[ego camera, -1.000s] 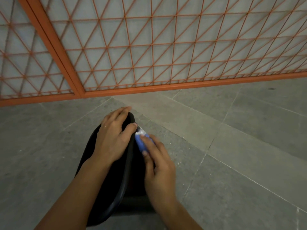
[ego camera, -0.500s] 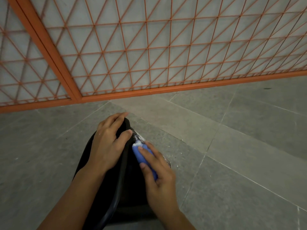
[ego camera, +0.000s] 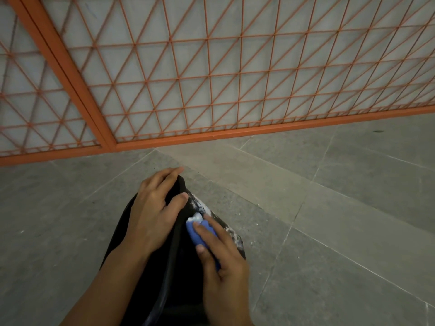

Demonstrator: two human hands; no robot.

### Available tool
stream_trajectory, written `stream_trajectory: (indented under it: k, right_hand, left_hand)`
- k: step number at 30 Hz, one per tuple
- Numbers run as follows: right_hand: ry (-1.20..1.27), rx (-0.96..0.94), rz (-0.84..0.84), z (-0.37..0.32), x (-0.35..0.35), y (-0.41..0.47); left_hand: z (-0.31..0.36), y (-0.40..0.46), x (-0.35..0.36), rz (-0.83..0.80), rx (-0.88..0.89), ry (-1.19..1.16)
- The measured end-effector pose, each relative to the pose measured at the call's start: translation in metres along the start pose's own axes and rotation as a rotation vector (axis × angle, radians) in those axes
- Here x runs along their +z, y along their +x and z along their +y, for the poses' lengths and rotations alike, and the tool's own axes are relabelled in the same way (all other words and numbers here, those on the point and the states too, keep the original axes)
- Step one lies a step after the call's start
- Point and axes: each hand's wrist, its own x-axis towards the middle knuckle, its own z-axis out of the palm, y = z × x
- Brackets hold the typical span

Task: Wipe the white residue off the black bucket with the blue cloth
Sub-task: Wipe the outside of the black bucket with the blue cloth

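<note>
The black bucket (ego camera: 186,285) lies tilted on the grey floor in front of me. My left hand (ego camera: 153,212) grips its far rim, fingers curled over the edge and thumb on the outer wall. My right hand (ego camera: 223,267) holds the folded blue cloth (ego camera: 197,229) and presses it against the bucket's outer side. White residue (ego camera: 202,205) streaks the wall just beyond the cloth and runs along the right edge (ego camera: 235,236). The cloth's front tip carries white smears.
Grey stone floor tiles (ego camera: 329,231) spread all around. An orange metal lattice fence (ego camera: 211,78) with a thick post (ego camera: 70,78) stands close behind the bucket. White specks lie on the floor to the bucket's right.
My right hand with the cloth slid back toward me along the bucket's side, uncovering more white residue beyond it. My left hand kept its hold on the rim.
</note>
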Motion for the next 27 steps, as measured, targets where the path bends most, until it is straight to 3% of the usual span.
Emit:
stream_trajectory:
  k: [6, 11, 16, 20, 24, 27]
  right_hand:
    - [-0.029, 0.154, 0.002, 0.021, -0.006, 0.022]
    - [-0.037, 0.058, -0.062, 0.013, -0.004, 0.011]
    - [-0.052, 0.206, -0.013, 0.028, -0.009, 0.01]
    - [-0.062, 0.091, -0.074, 0.021, -0.005, 0.001]
    - [-0.081, 0.209, 0.021, 0.045, -0.011, 0.017]
    - [-0.034, 0.234, -0.005, 0.027, -0.011, -0.006]
  left_hand:
    - [-0.003, 0.002, -0.001, 0.017, -0.039, 0.014]
    - [-0.008, 0.005, -0.002, 0.013, -0.043, 0.002]
    - [-0.013, 0.008, -0.002, 0.006, -0.045, -0.02]
    - [-0.019, 0.008, -0.005, 0.006, -0.025, -0.036]
    - [-0.021, 0.006, -0.007, 0.021, -0.04, -0.049]
    - [-0.018, 0.004, -0.004, 0.01, -0.031, -0.07]
